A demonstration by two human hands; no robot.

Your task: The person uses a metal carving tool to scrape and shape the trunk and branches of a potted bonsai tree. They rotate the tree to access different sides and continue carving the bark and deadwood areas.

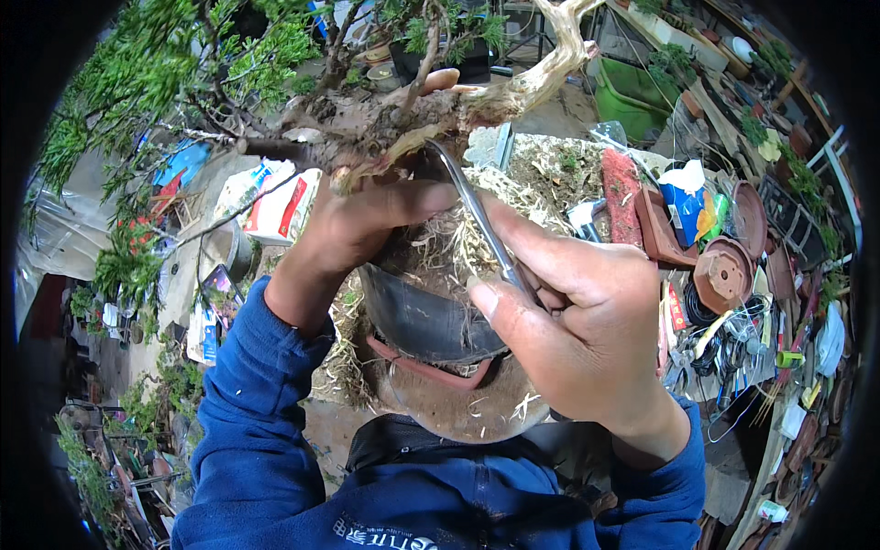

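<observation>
A potted bonsai juniper stands before me, its gnarled trunk (353, 137) leaning across a black pot (426, 316). Green foliage (156, 82) spreads at the upper left, and a pale stripped branch (532, 87) twists off to the upper right. My left hand (367, 215) is closed around the underside of the trunk, thumb stretched toward the right; its other fingers are mostly hidden. Between thumb and fingers, my right hand (587, 312) grips a slim metal carving tool (477, 213). The tool's curved tip rests at the trunk, just above my left thumb.
Wood shavings (541, 170) litter the work surface around the pot. A reddish-brown tray rim (431, 367) shows under the pot, on a round stand (458, 417). To the right are a red cloth-like strip (621, 197), clay pots (724, 275) and tangled cables (701, 298). A green bin (632, 96) stands behind.
</observation>
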